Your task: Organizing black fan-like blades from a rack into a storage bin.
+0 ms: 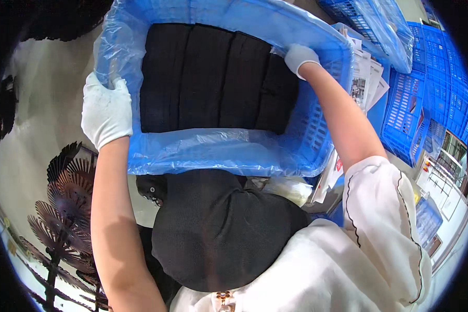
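While blue slatted plastic crate (317, 130), clear-film-lined, sits at chest, holding row of black folded fabric bundles (213, 78): gloved left hand (106, 112) clamps left rim; gloved right hand (300, 56) curled over far-right rim. Keep crate level, grips balanced; film looks slippery.

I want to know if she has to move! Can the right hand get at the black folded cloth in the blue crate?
Probably yes. The white-gloved right hand is already at the far rim inside the blue plastic crate, right beside the stack of black folded cloth. Nothing lies between them; only the clear plastic liner drapes the walls.
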Motion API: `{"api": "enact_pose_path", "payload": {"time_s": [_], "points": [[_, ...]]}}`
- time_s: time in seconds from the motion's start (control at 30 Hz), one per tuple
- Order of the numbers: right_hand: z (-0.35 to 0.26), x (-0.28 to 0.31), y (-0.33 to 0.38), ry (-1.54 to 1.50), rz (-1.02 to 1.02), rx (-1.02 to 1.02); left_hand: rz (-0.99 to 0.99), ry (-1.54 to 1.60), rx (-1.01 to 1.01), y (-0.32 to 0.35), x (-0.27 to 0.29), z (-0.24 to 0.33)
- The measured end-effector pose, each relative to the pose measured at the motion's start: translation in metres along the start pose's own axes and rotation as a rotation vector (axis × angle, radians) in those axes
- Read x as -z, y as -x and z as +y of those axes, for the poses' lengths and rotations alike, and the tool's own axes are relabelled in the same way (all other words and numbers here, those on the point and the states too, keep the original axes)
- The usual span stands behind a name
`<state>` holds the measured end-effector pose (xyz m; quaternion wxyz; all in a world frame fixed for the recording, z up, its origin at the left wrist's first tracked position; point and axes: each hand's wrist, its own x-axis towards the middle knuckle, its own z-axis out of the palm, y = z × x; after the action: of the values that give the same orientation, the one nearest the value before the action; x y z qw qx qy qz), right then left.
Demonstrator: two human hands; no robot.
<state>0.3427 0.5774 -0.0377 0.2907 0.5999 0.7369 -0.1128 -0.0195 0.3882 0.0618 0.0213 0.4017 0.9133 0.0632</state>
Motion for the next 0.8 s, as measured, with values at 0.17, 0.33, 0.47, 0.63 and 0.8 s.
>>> {"api": "enact_pose_path", "payload": {"time_s": [0.17,0.33,0.47,0.63,0.8], "points": [[0.028,-0.065,-0.005,-0.415,0.054,0.101,0.007,0.024,-0.028,-0.001,-0.007,0.004],[0.011,-0.059,0.004,-0.774,0.160,0.076,-0.004,-0.014,-0.015,-0.002,-0.005,0.001],[-0.022,-0.047,0.080,-0.848,0.317,-0.390,-0.007,-0.013,-0.021,-0.003,-0.004,0.008],[-0.051,-0.099,0.118,-0.688,0.202,-0.442,-0.046,-0.003,0.007,-0.001,0.004,0.011],[-0.062,-0.089,0.121,-0.644,0.100,-0.418,-0.056,-0.007,0.023,-0.006,0.001,0.004]]}}
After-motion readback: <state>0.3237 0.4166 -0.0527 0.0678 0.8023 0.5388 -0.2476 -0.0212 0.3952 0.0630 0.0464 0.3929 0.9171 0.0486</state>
